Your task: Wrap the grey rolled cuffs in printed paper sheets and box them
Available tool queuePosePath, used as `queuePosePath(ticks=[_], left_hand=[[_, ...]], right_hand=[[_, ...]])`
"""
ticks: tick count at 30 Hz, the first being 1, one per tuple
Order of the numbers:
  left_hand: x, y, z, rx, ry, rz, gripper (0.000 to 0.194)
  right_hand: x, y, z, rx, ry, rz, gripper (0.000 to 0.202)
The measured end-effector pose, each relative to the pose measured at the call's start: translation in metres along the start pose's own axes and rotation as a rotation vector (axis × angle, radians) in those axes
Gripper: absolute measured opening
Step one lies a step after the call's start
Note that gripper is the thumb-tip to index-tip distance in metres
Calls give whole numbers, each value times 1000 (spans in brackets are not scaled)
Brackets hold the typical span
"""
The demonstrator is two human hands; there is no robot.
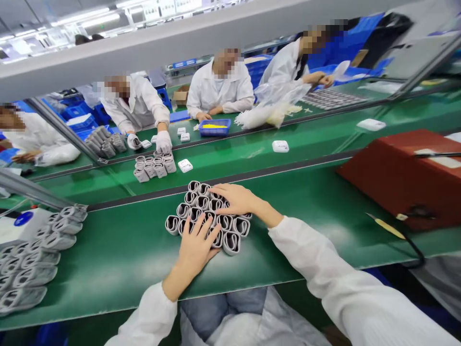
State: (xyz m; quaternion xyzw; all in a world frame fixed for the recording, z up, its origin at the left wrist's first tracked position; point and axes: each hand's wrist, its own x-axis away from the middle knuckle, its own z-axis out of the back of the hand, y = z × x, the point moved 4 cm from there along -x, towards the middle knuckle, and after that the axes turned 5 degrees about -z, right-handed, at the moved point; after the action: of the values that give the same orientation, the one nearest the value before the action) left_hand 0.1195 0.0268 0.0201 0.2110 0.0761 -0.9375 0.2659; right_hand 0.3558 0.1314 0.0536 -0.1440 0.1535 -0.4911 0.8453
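Observation:
Several rolled grey cuffs point(231, 242) with dark insides stand on end in a tight cluster on the green work surface in front of me. My left hand point(197, 243) lies over the near side of the cluster, fingers spread and touching the cuffs. Across its far right side rests my right hand point(235, 198), with its fingers stretched out over the cuff tops. Neither hand is closed around a single cuff. Parts of the cluster are hidden beneath both hands.
More grey cuffs point(39, 276) are stacked at the left. A red-brown box point(406, 178) and a yellow-handled tool point(389, 228) with a cable sit at the right. White square units point(280, 146) lie on the green belt point(245, 156). Co-workers sit opposite; one's gloved hand point(163, 142) touches another cuff group point(154, 166).

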Motion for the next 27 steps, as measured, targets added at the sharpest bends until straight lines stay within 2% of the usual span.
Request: queuePosePath(ticks=[4,7,9,11,13,15,17,20,24,27], left_hand=[[-4,12,-4,-4,-2,214,86],[-7,15,9,56,54,266,77],[-1,2,26,76,151,325,66],[16,-24,40,56,219,448,59],[37,-51,43,67,195,578,54],[61,-64,37,164,130,646,47],[83,-61,32,264,117,638,39],[111,-34,36,291,158,530,25],[132,-3,55,264,83,433,31],[124,3,74,258,88,405,43]], right_hand=[[-58,2,-1,-87,-11,92,80],[-73,12,7,-126,107,134,65],[-59,23,12,-156,294,107,56],[-28,37,10,-211,527,-7,49],[13,48,-4,-260,714,-140,50],[54,48,-24,-258,820,-225,57],[88,39,-43,-243,865,-267,60],[116,18,-62,-263,832,-219,50],[116,1,-69,-407,694,-232,39],[105,-1,-64,-461,679,-300,27]])
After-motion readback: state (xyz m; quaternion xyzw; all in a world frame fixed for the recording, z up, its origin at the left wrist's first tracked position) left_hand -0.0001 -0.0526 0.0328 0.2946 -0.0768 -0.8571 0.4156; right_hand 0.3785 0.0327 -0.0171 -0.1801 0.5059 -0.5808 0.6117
